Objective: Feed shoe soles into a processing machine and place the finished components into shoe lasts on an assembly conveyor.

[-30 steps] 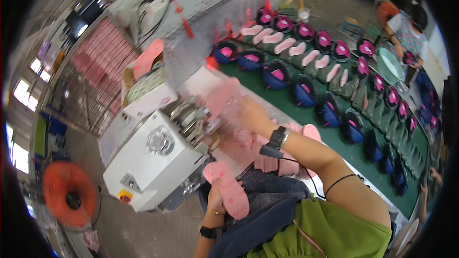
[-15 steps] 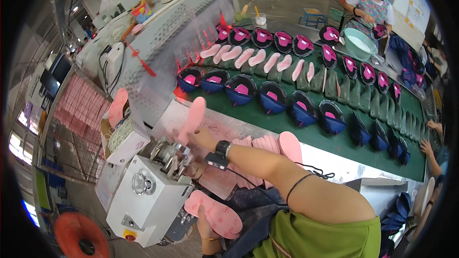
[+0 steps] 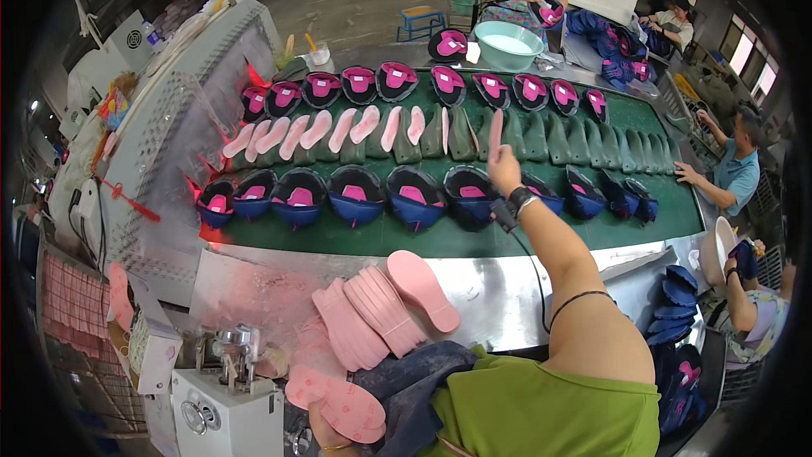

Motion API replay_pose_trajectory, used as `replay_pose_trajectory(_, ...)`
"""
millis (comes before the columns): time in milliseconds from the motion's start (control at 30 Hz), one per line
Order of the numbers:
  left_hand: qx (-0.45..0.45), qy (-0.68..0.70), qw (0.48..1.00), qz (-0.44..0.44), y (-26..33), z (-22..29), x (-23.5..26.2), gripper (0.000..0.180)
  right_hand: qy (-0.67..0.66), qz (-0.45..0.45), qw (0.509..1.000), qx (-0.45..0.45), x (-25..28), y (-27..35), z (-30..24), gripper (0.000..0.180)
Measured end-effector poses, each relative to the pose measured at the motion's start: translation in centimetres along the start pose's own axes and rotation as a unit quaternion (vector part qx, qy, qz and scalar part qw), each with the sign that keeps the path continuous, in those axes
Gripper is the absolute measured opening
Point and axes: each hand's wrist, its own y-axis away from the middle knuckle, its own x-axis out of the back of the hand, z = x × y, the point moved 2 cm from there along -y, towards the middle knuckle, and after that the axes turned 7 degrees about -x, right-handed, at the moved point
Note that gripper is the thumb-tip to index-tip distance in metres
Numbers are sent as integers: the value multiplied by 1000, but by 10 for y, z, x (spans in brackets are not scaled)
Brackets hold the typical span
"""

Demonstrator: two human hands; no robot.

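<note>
Your right hand (image 3: 505,167) pinches a pink insole (image 3: 496,133) upright, long axis vertical, over the green conveyor (image 3: 423,237), beside the upright green lasts (image 3: 541,137). Your left hand (image 3: 326,429) clasps another insole (image 3: 338,402) low at your lap.

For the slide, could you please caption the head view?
Right hand sets a pink foam insole upright on the green conveyor belt.

Grey concrete floor (image 3: 355,8), bright windows (image 3: 748,55)
</note>
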Motion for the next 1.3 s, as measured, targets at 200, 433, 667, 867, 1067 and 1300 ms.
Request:
replay_pose_trajectory(200, 47, -17, 999, -9, 4, 0, -24, 47, -31, -81, 995, -53, 7, -59, 62, 35)
replay_pose_trajectory(433, 25, -34, 998, -44, 9, -9, 1, 46, -284, -225, 921, 141, -30, 137, -145, 16)
replay_pose_trajectory(667, -127, -199, 970, -58, -5, -14, 45, 31, -162, -705, 646, 244, 26, 417, -215, 26)
replay_pose_trajectory(867, 10, 35, 998, 55, 26, -9, 32, 48, -336, -655, 667, 116, -51, 452, -235, 32)
replay_pose_trajectory(1067, -5, 49, 998, 50, 50, -15, 44, 54, -213, -619, 734, 183, -102, 482, -306, 36)
replay_pose_trajectory(1300, -12, 35, 998, 59, 54, -10, 50, 51, -192, -582, 761, 215, -78, 445, -314, 34)
